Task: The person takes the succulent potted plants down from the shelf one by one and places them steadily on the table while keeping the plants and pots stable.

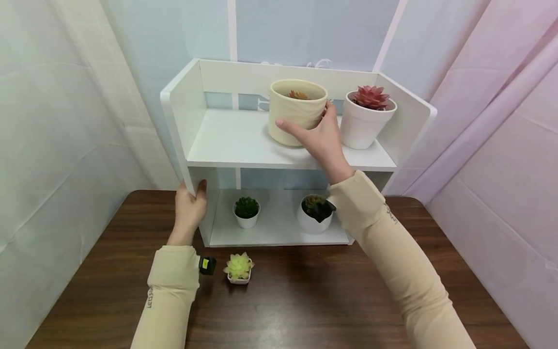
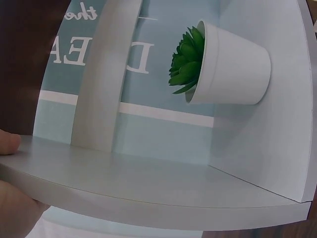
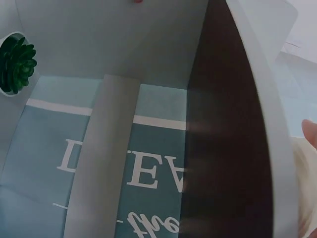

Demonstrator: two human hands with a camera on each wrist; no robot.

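My right hand [image 1: 326, 145] grips a cream flowerpot [image 1: 293, 116] on the upper board of a white shelf [image 1: 235, 138], thumb across its front and fingers around its right side. An orange succulent [image 1: 298, 95] shows inside the pot. In the right wrist view, only a fingertip [image 3: 310, 132] and a strip of the pot [image 3: 302, 173] appear at the right edge. My left hand [image 1: 188, 211] holds the shelf's left side panel [image 2: 129, 181] below the upper board, thumb on the inner face. Just right of the cream pot stands a white pot [image 1: 362, 127] with a red succulent [image 1: 370, 97].
On the lower board are a small white pot [image 1: 247, 222] with a green succulent and a rounder white pot [image 1: 311, 225], partly covered by the right wrist camera. A pale yellow-green succulent [image 1: 239, 266] sits on the brown table [image 1: 296, 310] before the shelf.
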